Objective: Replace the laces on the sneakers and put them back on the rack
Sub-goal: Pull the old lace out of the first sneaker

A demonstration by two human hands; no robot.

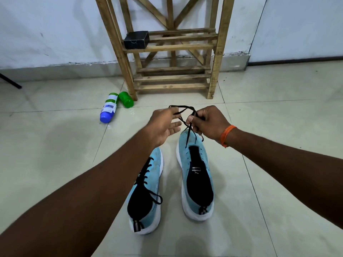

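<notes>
The left sneaker (148, 193) and the right sneaker (197, 175), light blue with white soles, are set side by side on the tiled floor (269, 123), toes toward its far edge. The left is laced in black. The right is unlaced, and a black lace (185, 115) is held up above its toe. The wooden rack (172, 47) is stood at the far edge.

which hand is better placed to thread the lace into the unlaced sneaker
Probably right: the right hand pinches the lace directly above the unlaced sneaker; the left hand holds its loop off to the side.

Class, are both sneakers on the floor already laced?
No: the right sneaker shows empty eyelets, while only the left sneaker is laced.
</notes>
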